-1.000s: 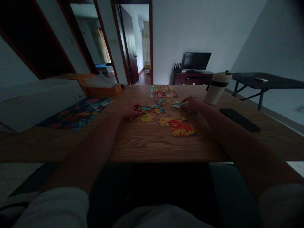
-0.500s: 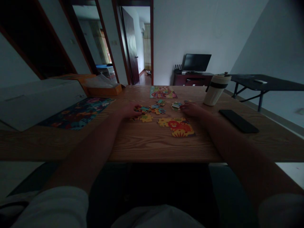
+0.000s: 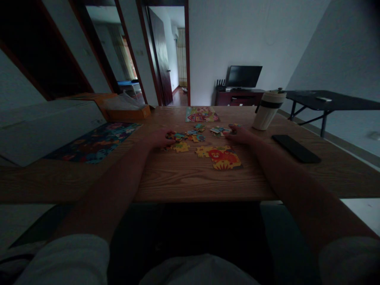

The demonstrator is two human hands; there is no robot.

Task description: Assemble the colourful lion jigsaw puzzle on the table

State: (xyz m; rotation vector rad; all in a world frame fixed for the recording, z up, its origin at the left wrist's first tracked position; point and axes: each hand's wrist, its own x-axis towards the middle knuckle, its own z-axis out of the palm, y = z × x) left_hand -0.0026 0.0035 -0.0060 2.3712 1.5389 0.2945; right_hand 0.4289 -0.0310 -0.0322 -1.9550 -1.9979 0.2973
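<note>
Loose jigsaw puzzle pieces [image 3: 196,137] lie in a colourful heap mid-table. At the heap's left edge is my left hand [image 3: 162,138], its fingers curled around puzzle pieces. My right hand [image 3: 240,135] rests by a smaller group of pieces [image 3: 218,131], thumb and fingers apart, touching the pieces at their right side. Dim light hides exactly how the fingertips meet them. Closer to me lies a joined section of puzzle [image 3: 225,157], yellow with a red-orange lion. Beyond the heap is a flat pink-and-green picture sheet [image 3: 202,114].
A beige tumbler [image 3: 268,111] and a black phone [image 3: 296,149] are on the right of the wooden table [image 3: 178,184]. To the left are a white box [image 3: 56,122], a dark floral picture sheet [image 3: 97,142] and an orange box [image 3: 129,112] with clear plastic.
My right hand's fingers have spread slightly at the smaller group, and its pieces have shifted a little left. My left hand stays almost where it was. The view has moved slightly.
</note>
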